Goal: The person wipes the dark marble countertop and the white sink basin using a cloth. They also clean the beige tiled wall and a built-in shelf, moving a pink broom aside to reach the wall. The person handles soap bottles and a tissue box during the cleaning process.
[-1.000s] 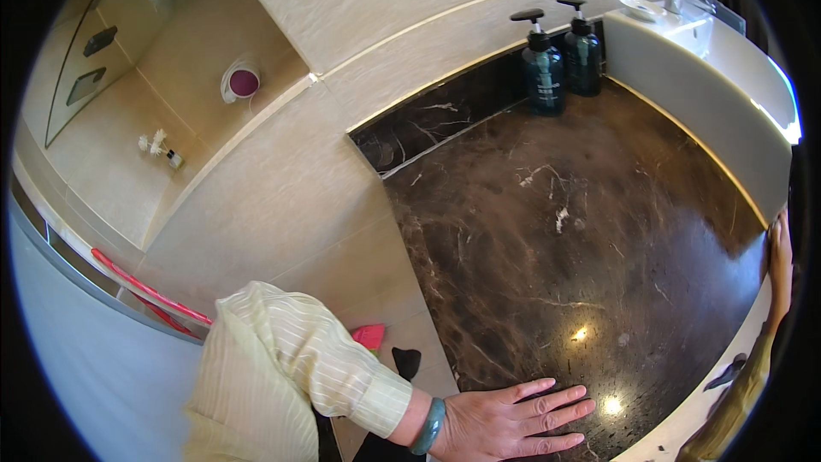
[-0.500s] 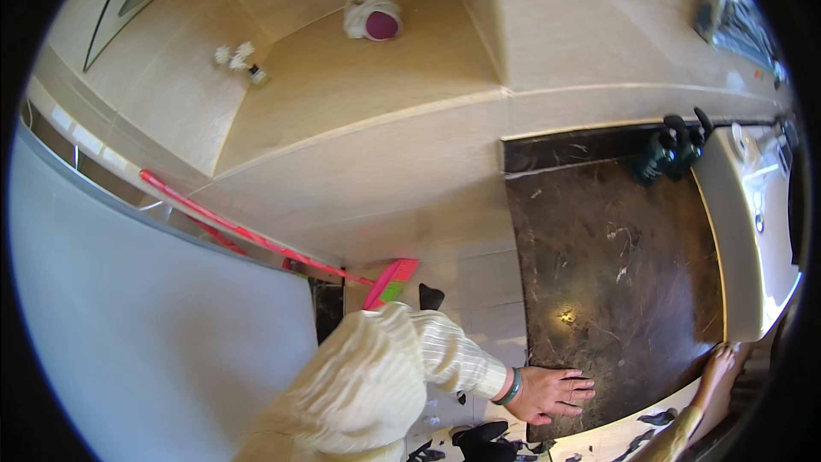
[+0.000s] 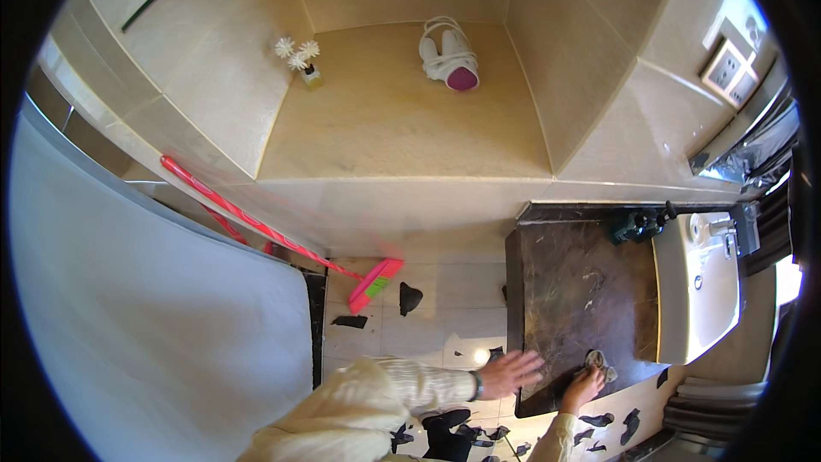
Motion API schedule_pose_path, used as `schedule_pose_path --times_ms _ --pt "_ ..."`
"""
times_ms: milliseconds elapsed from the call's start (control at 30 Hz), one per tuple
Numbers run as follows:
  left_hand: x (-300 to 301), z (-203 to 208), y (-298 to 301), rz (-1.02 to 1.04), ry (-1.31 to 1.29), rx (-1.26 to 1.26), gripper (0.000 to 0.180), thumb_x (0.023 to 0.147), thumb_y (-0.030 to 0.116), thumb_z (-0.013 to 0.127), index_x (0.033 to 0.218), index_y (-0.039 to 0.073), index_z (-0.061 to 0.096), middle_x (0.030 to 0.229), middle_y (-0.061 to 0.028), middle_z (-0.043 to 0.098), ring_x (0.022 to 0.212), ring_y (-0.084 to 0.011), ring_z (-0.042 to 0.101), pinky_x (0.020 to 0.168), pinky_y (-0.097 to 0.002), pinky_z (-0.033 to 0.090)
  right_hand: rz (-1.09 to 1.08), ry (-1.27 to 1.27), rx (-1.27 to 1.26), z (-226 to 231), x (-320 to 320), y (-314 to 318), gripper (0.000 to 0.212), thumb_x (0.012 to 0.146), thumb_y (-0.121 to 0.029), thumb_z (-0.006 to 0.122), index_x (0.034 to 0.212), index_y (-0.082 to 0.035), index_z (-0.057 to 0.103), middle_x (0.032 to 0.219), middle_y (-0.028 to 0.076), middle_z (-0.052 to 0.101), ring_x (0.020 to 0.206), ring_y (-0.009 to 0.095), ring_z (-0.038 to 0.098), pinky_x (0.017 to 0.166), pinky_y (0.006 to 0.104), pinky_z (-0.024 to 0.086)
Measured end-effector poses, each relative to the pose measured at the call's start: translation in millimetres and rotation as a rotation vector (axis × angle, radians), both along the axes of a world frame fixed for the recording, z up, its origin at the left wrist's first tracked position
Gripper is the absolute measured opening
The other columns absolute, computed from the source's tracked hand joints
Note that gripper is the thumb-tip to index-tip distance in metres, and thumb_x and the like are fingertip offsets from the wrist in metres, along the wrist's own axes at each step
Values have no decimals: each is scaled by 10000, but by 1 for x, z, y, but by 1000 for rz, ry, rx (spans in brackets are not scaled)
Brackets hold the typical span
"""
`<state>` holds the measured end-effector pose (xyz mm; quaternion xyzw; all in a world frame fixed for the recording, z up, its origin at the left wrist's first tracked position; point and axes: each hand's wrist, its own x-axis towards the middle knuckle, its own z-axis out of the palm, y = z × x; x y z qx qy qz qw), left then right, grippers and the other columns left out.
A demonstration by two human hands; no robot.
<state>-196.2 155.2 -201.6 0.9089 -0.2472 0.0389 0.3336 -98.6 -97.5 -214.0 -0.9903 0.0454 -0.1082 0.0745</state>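
Observation:
A dark brown marbled countertop (image 3: 560, 291) lies before me on the right. My left hand (image 3: 510, 374), a band round its wrist, is at the counter's left edge with fingers spread and nothing in them. Whether it touches the top, I cannot tell. Closer to the sink, my right hand (image 3: 581, 392) is closed on a small crumpled grey-brown cloth (image 3: 601, 365), which lies against the counter near its front edge. The white basin (image 3: 684, 325) with its metal tap stands at the counter's right end.
Dark green pump bottles (image 3: 634, 227) stand at the back beside the basin. A pink broom (image 3: 376, 284) leans at left, by a pale glass-like panel (image 3: 171, 291). Dark scraps (image 3: 410, 298) litter the floor tiles. A white hair dryer (image 3: 449, 64) and flowers (image 3: 299, 56) occupy the niche.
My right hand has come from the basin's front corner onto the counter, and the cloth now shows in it. My left hand has shifted back toward the counter's left edge. The view has tilted.

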Motion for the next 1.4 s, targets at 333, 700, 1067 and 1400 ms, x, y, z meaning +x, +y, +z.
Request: schedule_pose_path --times_ms 333,700,1067,1400 --pt "-140 15 343 1576 17 -243 653 785 250 663 1318 2 379 1307 -219 420 1224 -367 393 1021 -461 314 -77 198 -69 -20 -2 35 312 820 -139 563 1118 -48 566 1091 168 576 1043 357 526 902 448 414" --pt "-193 60 629 1914 -376 -828 687 786 206 682 1316 -38 320 1208 -238 514 1124 -366 513 975 -408 398 -152 232 -256 -76 32 -9 669 747 -483 611 1204 -1 530 1156 159 567 1170 339 485 998 521 320" --pt "-125 112 524 2105 -229 -10 789 780 143 652 1412 -8 205 1441 -277 238 1342 -402 258 1101 -441 244 -273 418 -147 -50 44 -4 291 773 -233 595 1050 -146 609 1188 155 560 1114 337 526 915 460 432" --pt "-37 194 420 1088 -153 350 640 808 171 611 1372 49 333 1482 -225 211 1370 -401 199 1073 -541 205 -77 348 924 -113 39 39 147 767 -89 686 885 -6 660 813 64 668 753 150 595 720 307 498"
